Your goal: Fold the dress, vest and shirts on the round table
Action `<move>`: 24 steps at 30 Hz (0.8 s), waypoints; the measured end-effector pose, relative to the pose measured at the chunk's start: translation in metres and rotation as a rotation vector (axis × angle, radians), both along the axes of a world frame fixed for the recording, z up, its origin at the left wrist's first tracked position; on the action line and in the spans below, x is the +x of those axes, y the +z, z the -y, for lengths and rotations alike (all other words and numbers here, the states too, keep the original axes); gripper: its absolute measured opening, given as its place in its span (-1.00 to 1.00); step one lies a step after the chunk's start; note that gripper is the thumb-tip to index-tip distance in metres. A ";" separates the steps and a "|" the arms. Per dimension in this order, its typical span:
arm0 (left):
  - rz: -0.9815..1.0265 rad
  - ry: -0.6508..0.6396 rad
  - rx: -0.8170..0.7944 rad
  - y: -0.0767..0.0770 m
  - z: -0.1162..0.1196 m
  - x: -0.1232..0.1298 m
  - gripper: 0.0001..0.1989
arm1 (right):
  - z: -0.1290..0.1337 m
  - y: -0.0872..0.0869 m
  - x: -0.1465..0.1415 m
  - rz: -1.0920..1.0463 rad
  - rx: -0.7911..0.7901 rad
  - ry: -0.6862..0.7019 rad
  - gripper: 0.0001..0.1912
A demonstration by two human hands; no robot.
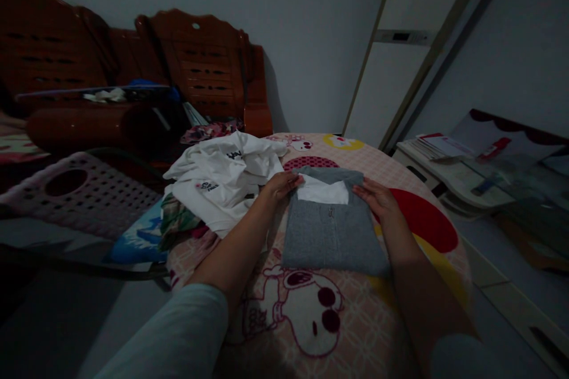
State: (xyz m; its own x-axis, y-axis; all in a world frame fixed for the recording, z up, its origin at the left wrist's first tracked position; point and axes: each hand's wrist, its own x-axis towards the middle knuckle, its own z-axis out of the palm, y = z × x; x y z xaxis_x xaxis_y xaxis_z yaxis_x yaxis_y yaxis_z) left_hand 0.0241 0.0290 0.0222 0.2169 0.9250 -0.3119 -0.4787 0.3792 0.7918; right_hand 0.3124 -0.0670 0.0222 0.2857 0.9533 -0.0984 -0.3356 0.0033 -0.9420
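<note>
the zipped garment (pixel 311 237) is flecked grey, with a white patch (pixel 326 192) at its neck; the heaped cloth (pixel 226 172) is white with black lettering; the tablecloth (pixel 368 331) is pale pink under a white lattice, with a maroon-outlined white cartoon dog, a red disc and yellow patches; the wooden seat (pixel 195 65) is reddish brown; the sleeve (pixel 178 331) is pale grey-blue.

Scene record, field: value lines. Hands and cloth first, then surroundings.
left hand: at folded gray garment, upper left corner
right hand: fingers at its upper right edge
grip: firm hold or light touch, cannot tell
garment detail: zipper at front, white fabric showing above
left of garment: rumpled white clothes with dark lettering
surface: pink patterned tablecloth
background: wooden bench
lighting: dim
</note>
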 end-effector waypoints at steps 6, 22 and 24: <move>-0.194 0.013 0.175 0.004 0.014 0.007 -0.79 | 0.007 0.006 -0.007 0.144 -0.025 -0.092 -0.83; -0.823 -0.592 0.886 0.059 0.111 -0.056 -0.82 | 0.107 0.028 0.028 0.370 -0.068 0.348 -0.70; -0.939 -0.668 0.960 0.053 0.121 -0.056 -0.82 | 0.107 0.023 0.027 0.457 -0.094 0.408 -0.70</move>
State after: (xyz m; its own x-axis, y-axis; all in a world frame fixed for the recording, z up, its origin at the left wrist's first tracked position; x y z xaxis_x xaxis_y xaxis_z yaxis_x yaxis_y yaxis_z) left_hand -0.0321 -0.0919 0.0748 0.7412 0.6667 0.0789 0.3781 -0.5116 0.7715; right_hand 0.3392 -0.1738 0.0451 -0.0667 0.9877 -0.1414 0.1455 -0.1306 -0.9807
